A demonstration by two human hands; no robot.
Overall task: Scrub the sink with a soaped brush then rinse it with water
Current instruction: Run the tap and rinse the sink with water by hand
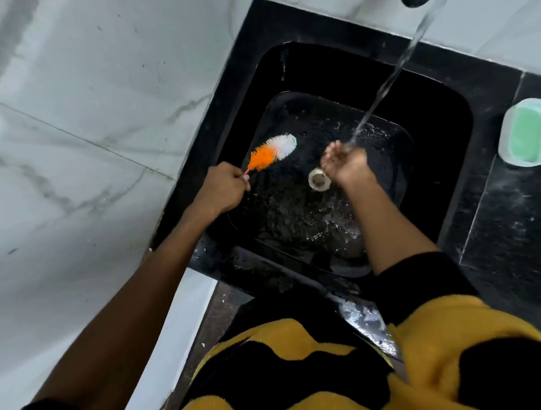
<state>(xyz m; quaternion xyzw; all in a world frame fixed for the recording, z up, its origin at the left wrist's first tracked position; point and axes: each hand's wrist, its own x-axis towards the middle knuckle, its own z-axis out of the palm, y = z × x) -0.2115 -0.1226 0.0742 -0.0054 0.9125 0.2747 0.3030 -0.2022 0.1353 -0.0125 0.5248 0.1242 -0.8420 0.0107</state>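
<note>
Far left: just marble-look wall tile (pixel 87 117), running right up against the black sink surround. Sliver of floor (pixel 216 316) visible below the bench edge, beside the yellow-and-black top (pixel 292 365).

Left hand (pixel 224 187) curled tight round the thin pink handle of the brush (pixel 273 152), gripping it just over the sink's left wall. Orange and white bristles pointing up and right, over the wet sink floor; hard to tell whether touching it or just above.

Black sink (pixel 439 117), deep and square-ish, floor covered in water and splashes. Pale drain ring (pixel 319 179) near the middle, partly hidden behind the right hand. Plenty of free basin above and below the drain, walls close in on the left near the brush.

Right hand (pixel 344 161) cupped palm-up under the water stream (pixel 395 73), fingers loosely curved, holding nothing solid. Stream dropping diagonally from the tap (pixel 414 2) at the top edge, landing on the fingertips. Hands well apart, drain between them.

Further right: black bench (pixel 503 234), speckled with droplets, tile seam running down it. Green soap in a clear dish (pixel 524 131) sitting on the bench just beside the sink rim, cut off by the frame edge.
</note>
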